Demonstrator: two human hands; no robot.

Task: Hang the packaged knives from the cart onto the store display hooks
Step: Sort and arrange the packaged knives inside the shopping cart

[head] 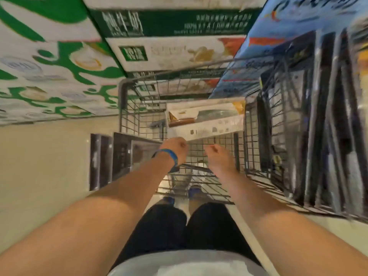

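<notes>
While the packaged knife (205, 120) is lying at the far end of the wire cart (122, 92), the left hand (176, 146) is gripping its near left corner; the right hand (216, 154) is hovering curled just beside it, whether grasping anything I cannot tell

head | left grip (175, 146), blue wristband (169, 154), holds near corner of packaged knife (207, 118) inside wire cart (123, 100) | right grip (214, 153) curled just beside package, contact unclear | frame motion-blurred
</notes>
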